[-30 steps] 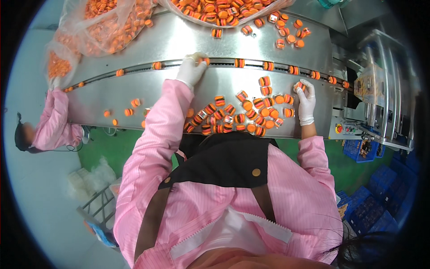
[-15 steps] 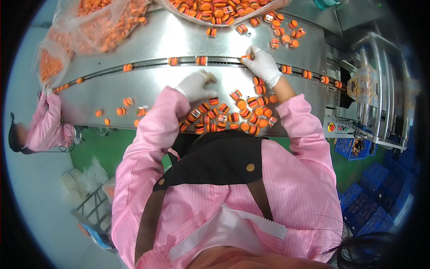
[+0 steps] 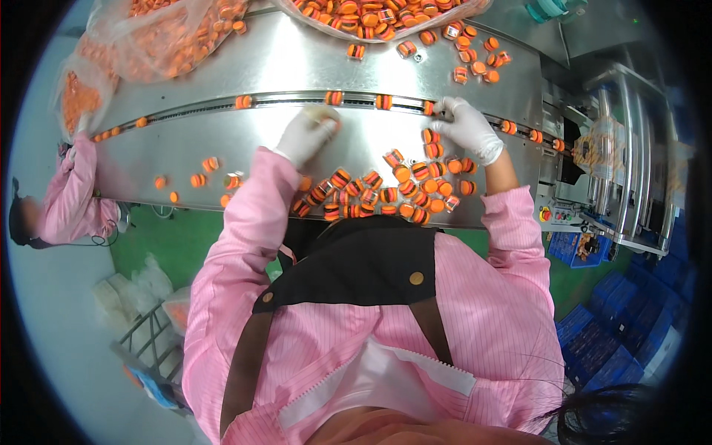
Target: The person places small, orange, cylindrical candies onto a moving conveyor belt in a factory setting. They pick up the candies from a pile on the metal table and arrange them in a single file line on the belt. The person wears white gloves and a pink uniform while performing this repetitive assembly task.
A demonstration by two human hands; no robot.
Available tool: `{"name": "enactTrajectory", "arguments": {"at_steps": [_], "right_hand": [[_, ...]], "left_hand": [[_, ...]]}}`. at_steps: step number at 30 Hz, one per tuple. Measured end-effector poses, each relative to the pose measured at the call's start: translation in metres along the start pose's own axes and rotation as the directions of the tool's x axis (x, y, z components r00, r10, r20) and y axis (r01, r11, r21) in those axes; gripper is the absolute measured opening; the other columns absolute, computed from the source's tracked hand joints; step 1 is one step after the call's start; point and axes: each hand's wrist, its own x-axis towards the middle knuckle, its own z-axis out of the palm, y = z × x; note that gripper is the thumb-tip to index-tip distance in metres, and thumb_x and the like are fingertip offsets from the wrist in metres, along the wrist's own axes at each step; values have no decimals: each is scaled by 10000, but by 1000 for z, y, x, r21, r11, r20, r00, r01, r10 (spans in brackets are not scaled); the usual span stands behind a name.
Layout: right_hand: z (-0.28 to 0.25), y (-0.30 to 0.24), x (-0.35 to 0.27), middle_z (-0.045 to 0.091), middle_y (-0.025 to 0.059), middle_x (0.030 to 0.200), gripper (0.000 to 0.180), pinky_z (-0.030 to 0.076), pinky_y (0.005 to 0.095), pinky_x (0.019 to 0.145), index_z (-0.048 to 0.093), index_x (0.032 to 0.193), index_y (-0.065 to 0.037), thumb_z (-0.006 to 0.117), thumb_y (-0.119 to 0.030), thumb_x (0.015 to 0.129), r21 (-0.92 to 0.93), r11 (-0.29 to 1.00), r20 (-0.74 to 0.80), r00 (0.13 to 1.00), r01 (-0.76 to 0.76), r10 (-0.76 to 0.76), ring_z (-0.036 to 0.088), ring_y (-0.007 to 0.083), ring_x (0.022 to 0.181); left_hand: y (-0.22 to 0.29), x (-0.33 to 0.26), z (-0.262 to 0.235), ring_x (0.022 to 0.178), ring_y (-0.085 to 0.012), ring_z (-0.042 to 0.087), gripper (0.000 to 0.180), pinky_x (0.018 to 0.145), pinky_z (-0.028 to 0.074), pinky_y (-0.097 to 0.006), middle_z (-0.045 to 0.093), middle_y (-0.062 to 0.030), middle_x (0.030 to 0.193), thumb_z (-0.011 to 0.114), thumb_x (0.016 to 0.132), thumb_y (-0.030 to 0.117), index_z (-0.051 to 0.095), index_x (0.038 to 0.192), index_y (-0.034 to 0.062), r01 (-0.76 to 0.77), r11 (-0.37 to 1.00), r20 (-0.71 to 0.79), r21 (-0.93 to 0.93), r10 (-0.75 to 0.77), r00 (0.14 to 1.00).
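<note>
Working at a steel worktop (image 3: 222, 148), with small orange caps (image 3: 386, 194) heaped near the body and a thin channel (image 3: 282, 100) running left to right further out. Reaching the right hand (image 3: 466, 127) to the far-right stretch of the channel, fingers curled over a cap (image 3: 429, 108) there, apparently pinching it, though blur is hiding the grip. Hovering the left hand (image 3: 305, 135) just short of the channel, loosely cupped; possibly holding a cap, cannot tell.

Risking a cap seated crooked in the channel and jamming the line, likely from hurried placing. Risking, too, a sleeve sweeping the near heap off the worktop edge. Heap lying between and just nearer than both hands; spaced caps sitting along the channel either side.
</note>
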Motion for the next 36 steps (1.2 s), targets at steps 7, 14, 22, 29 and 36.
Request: {"name": "enactTrajectory", "arguments": {"at_steps": [7,14,22,29,36], "right_hand": [[12,-10,-20,601,162,1007,314,488,385,837,608,1086,-84,691,-206,808,-14,999,131,991,-39,40,619,303,959],[28,-14,-15,561,153,966,226,474,385,829,581,988,-53,669,-126,793,106,989,36,993,105,-109,591,331,925],[30,-57,34,576,161,970,247,475,389,810,608,993,-49,659,-218,820,110,969,-121,971,222,-208,593,324,881],[38,-51,70,617,196,989,343,471,412,880,625,1016,-64,621,-338,808,-113,994,12,1000,-9,10,594,352,969],[28,-41,49,626,163,958,399,479,382,859,611,1090,-65,710,-290,775,-133,991,-129,991,26,-43,603,310,966]], "left_hand": [[-33,31,-106,738,-111,606,169,638,507,-228,648,-61,900,503,940,33,616,1066,29,91,990,-496,-107,-133,858],[-59,47,-140,681,-101,586,193,586,473,-245,648,-44,877,588,906,94,597,1088,29,443,884,-467,147,-333,819],[-8,9,-92,855,-205,635,375,788,495,-327,644,-104,915,698,789,179,597,1119,32,254,857,-385,448,-71,920],[5,-48,-17,978,-278,624,426,880,494,-362,620,-175,1063,718,785,131,576,1166,6,-224,866,362,446,54,931],[11,-47,21,1038,-316,585,359,894,474,-380,571,-135,1155,677,809,140,607,1157,86,-225,757,451,614,-102,887]]}}
